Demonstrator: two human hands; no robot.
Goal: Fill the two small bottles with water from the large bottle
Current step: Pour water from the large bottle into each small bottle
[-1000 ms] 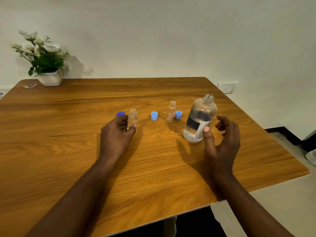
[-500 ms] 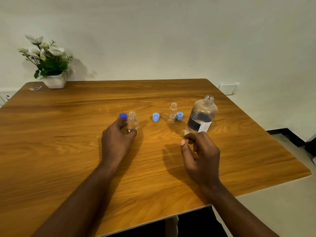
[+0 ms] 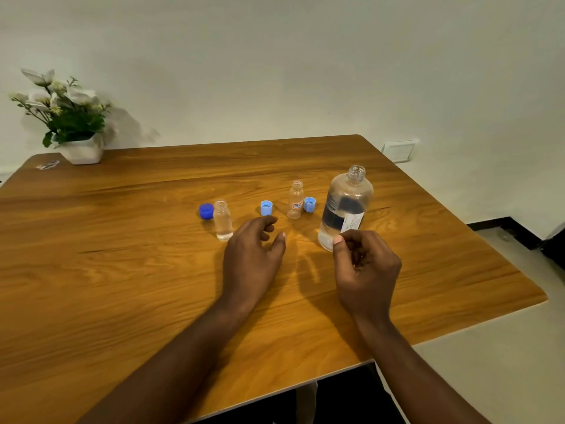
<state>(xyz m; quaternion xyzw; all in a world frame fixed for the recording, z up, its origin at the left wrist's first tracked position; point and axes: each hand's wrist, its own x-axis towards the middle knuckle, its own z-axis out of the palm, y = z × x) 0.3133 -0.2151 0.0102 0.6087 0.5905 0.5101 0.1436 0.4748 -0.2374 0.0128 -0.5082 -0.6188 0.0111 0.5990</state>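
Left hand [image 3: 250, 255] released small bottle [image 3: 222, 221], now loose, empty; right hand [image 3: 365, 264] curled at large bottle [image 3: 345, 209], grip unclear. Second fill next.

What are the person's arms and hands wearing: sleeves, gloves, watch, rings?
Nothing visible. The left hand and right hand are bare, with no gloves or rings on the sides in view. The left forearm and right forearm are bare to the frame edge: no sleeves, watch or bands. Fingernails are short.

Left hand [image 3: 250, 255] hovers near a small bottle [image 3: 223, 220]; right hand [image 3: 363, 270] curls before the large bottle [image 3: 345, 206].
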